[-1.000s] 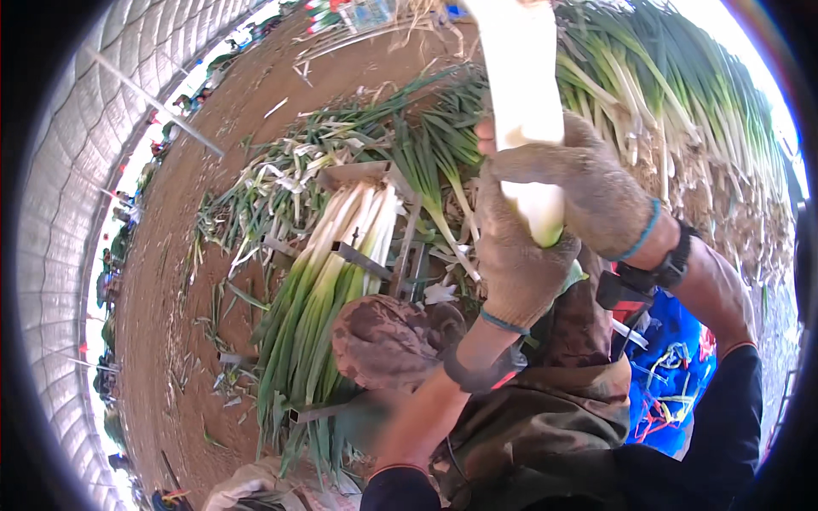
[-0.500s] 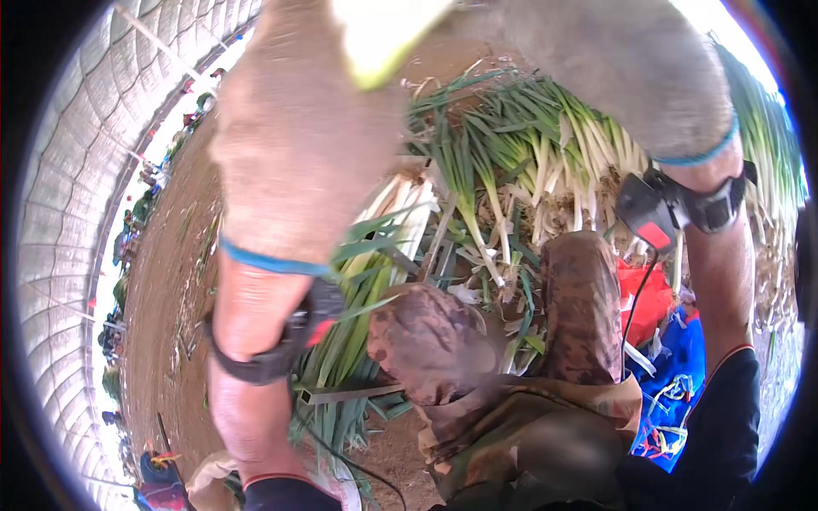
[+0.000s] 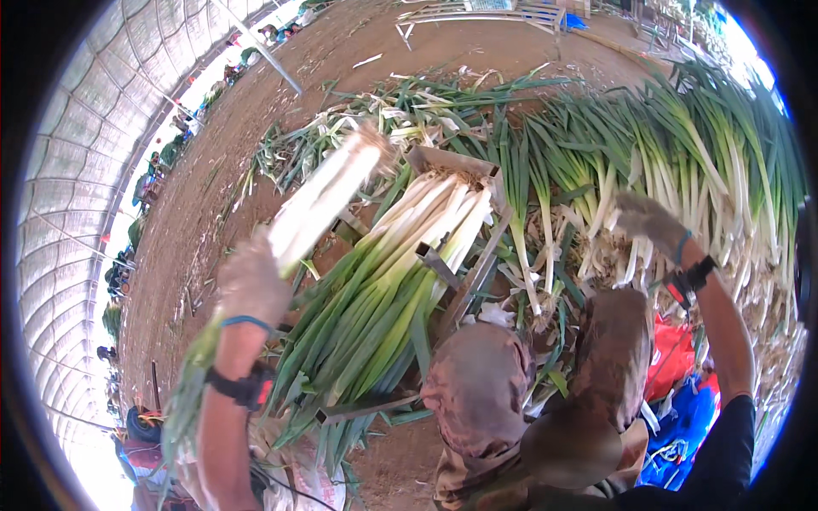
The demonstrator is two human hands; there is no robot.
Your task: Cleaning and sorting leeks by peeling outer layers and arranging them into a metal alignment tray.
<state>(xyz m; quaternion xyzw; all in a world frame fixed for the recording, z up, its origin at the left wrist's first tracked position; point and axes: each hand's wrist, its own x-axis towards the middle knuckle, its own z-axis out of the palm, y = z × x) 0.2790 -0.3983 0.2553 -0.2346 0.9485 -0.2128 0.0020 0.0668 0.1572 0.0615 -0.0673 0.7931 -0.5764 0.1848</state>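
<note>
My left hand (image 3: 254, 283), in a beige glove with a blue cuff, is closed around a leek bundle (image 3: 328, 196). Its white shafts and roots point up and away, while the green leaves trail down past my wrist; motion blurs it. To the right of it, a pile of leeks (image 3: 366, 294) lies in a metal frame (image 3: 464, 298), root ends against the far plate (image 3: 452, 160). My right hand (image 3: 652, 220), gloved too, is over the near side of a long row of leeks (image 3: 682, 162), fingers stretched to the left and seemingly holding nothing.
Leek trimmings (image 3: 383, 119) litter the soil beyond the frame. My knees (image 3: 477, 387) are close to the frame's right side. Red and blue bags (image 3: 682, 434) lie by my right leg, a whitish sack (image 3: 298, 477) at lower left. A metal rack (image 3: 481, 15) stands far off.
Both hands were raised close to the camera and have moved down and apart. The left carries the leeks to the left; the right has lowered toward the row. The view now takes in more ground ahead.
</note>
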